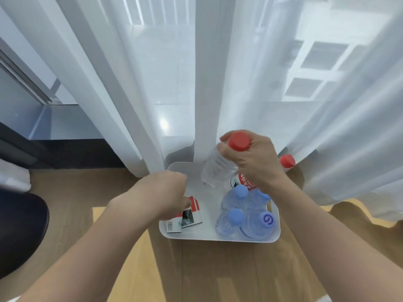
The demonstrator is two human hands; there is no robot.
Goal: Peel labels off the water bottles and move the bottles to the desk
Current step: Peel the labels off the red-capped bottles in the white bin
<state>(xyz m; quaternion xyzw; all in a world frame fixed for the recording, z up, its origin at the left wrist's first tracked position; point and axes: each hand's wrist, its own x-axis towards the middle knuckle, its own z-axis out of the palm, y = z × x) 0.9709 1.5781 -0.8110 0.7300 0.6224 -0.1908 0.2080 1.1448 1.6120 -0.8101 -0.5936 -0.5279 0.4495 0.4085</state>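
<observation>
From the head camera, a white bin [220, 237] sits on the wood floor, right against a thin white curtain [152, 83]. The right hand [255, 162] is closed around the neck of a clear bottle [218, 168] with a red cap [239, 141]. This bottle is bare, with no label on it, and it hangs tilted over the back of the bin. The left hand [165, 192] reaches down into the bin, and its fingers pinch a loose red and white label [189, 216] lying on the bin's bottom.

So one bottle looks peeled. It still has to go to the desk, and no desk shows here. A red-labelled bottle [245, 182] in the bin still wears its label. Four blue-capped bottles [244, 214] stand in the bin's right side; their labels cannot be made out. Another red cap [287, 161] peeks out by the curtain.
</observation>
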